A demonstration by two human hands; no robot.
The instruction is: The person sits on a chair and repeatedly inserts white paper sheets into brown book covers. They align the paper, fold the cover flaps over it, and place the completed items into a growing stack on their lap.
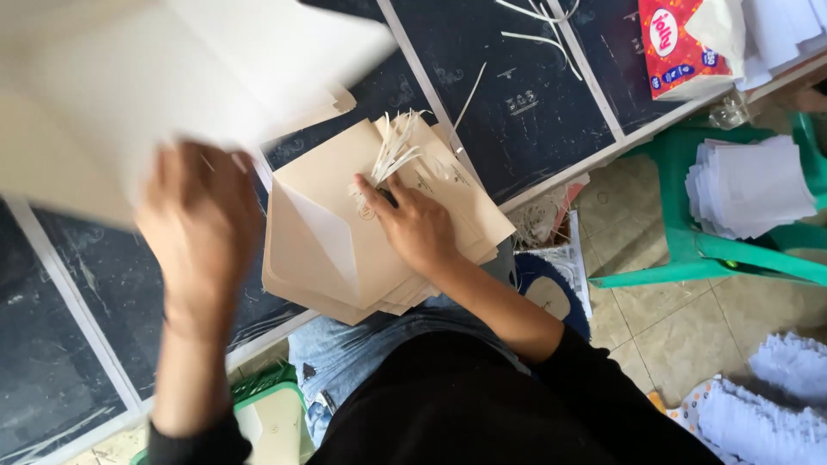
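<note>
I judge the large blurred pale sheet of card (155, 77) gripped by my left hand (200, 226) light and floppy, best pinched at its edge, while my right hand (415, 226) presses flat, fingers spread, on the stack of thin tan paper envelopes (327, 232) beside it

A red tissue packet (676, 47) lies at the dark table's (525, 95) edge, beside a green plastic chair (689, 241) stacked with white paper sheets (749, 185), above a tiled floor (663, 319)

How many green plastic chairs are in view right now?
2: one green chair right of the table, holding a stack of white paper; another green seat below the table edge, mostly hidden.
</note>
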